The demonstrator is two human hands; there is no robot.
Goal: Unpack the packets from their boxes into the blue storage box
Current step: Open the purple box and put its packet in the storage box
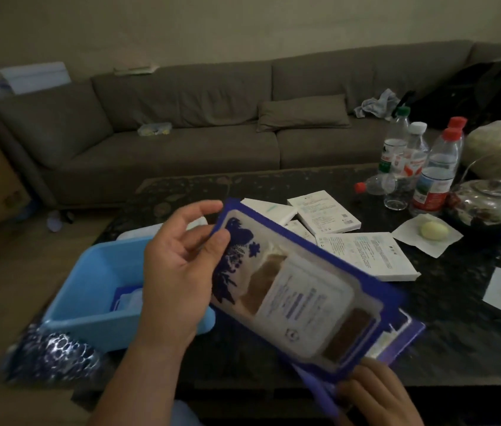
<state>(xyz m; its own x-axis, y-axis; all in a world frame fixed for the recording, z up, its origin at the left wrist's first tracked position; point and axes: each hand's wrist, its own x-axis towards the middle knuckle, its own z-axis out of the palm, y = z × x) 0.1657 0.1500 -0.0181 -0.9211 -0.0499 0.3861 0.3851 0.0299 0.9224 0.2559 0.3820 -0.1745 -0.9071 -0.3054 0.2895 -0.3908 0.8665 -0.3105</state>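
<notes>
Dim living-room setting: a dark stone-patterned coffee table carries the work, with a grey sofa behind.

1. Right hand, at 5 o'clock, fingers curled closed on the lower end of a purple box, apparently steadying it as the sleeve.
2. Left hand, at 9 o'clock of the packet, pinches the upper edge of a blue-bordered packet between thumb and fingertips; the packet lies tilted over the box, most likely for withdrawal.
3. Blue storage box sits just left, under the left hand, open-topped with packets already inside; a short carry should suffice.
4. White boxes lie beyond at 12 o'clock.
5. Water bottles and a glass teapot stand at 2 o'clock.
</notes>
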